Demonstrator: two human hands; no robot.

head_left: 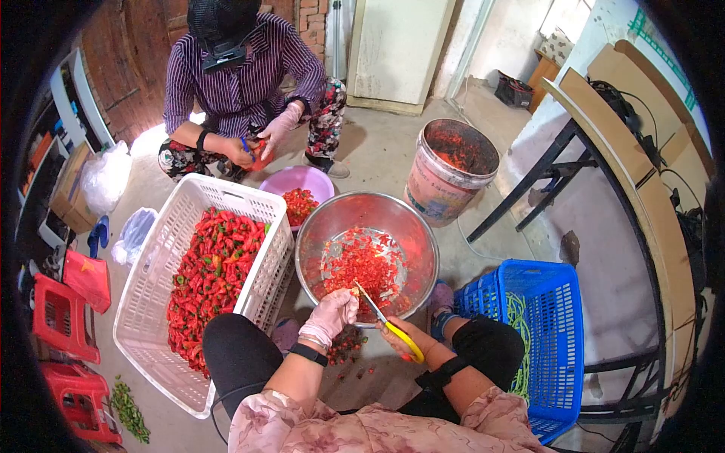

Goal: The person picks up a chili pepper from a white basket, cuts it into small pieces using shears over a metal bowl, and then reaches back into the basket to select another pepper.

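My left hand (331, 313), in a thin pale glove, pinches a small chili pepper stub (355, 291), mostly hidden by the fingers. In my right hand (402, 338) is a pair of scissors (408, 343) with yellow handles. Their blades point up and left, with the tips close to my left fingertips. Both hands are over the near rim of a steel basin (417, 257). Chopped red peppers (362, 260) lie across the bottom of the basin. Below my hands, dark stem ends (346, 346) are scattered on the floor.
Left stands a white crate (147, 302) of whole red peppers. A purple basin (321, 180) and a pink bucket (453, 177) stand beyond the steel basin. A blue crate (555, 340) is at right. Opposite, another person (226, 90) handles something red. Red stools (64, 321) stand far left.
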